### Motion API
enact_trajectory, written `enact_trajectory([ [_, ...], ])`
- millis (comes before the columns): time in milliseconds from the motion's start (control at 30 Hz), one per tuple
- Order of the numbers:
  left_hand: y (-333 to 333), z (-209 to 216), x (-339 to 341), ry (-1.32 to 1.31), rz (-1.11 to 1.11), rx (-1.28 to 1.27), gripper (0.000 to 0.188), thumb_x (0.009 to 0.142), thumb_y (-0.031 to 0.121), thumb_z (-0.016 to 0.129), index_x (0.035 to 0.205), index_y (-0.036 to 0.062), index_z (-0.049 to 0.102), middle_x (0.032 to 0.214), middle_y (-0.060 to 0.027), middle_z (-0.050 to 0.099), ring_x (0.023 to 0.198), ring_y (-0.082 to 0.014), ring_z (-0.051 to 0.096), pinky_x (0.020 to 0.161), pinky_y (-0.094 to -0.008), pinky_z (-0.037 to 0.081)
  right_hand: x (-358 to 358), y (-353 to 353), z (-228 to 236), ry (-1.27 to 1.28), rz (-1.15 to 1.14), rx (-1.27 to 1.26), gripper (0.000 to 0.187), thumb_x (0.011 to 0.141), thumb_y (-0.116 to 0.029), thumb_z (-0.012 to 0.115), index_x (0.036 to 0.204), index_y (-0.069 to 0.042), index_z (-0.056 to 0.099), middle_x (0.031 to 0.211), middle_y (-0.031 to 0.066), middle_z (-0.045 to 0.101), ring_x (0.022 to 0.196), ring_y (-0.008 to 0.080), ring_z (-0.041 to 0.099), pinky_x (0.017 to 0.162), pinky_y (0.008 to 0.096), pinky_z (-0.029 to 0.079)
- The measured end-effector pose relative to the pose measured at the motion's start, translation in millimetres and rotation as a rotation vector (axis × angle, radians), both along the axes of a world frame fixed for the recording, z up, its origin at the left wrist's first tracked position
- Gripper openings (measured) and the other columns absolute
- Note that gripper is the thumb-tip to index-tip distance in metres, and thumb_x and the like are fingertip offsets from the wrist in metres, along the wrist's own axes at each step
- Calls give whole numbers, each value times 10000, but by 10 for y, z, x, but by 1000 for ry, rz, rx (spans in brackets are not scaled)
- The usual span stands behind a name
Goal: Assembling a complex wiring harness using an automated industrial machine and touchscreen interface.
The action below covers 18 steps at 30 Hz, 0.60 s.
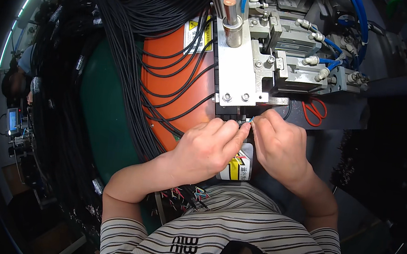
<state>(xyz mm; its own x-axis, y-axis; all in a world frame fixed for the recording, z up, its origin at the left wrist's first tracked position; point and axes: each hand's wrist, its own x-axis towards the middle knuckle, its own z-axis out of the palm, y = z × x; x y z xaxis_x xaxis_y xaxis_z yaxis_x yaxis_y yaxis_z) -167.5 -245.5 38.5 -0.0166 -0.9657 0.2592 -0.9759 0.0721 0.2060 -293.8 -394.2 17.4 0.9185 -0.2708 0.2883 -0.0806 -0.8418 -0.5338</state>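
Note:
My left hand (209, 144) and my right hand (280, 146) meet in front of the metal fixture, fingers closed in a pinch. A tiny light-blue and white bit, which looks like a wire end (249, 120), shows between their fingertips. Which hand bears it is hard to tell, and most of it is hidden. Just beyond the fingertips sits a dark block (229, 112) under a silver plate (237, 76). Below my left hand, a few thin red and yellow wires (242, 156) cross a yellow and white label (240, 170).
Black cables (123, 46) hang in a thick bundle at left, several crossing an orange surface (178, 85) into the fixture. Pneumatic cylinders (296, 75) with blue hoses (363, 25) stand at right. Red-handled scissors (314, 111) lie beside them. Cable ends with coloured wires (199, 193) lie near my waist.

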Motion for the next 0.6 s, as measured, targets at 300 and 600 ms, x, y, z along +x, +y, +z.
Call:
enact_trajectory([
  [300,-82,92,-59,-117,-5,85,463,718,67,613,1159,-71,621,827,-71,469,696,-176,523,529,-278,456,44,-219,-24,73,129,50,112,786,-21,655,889,17,638,786,96,633,582,278,623,501,340,477],
  [600,-41,31,2,-55,-19,36,452,728,65,617,1163,-59,623,819,-64,475,688,-176,521,527,-274,450,65,-93,-132,-268,57,159,135,770,10,689,899,-5,651,796,99,654,574,257,621,503,325,483],
])
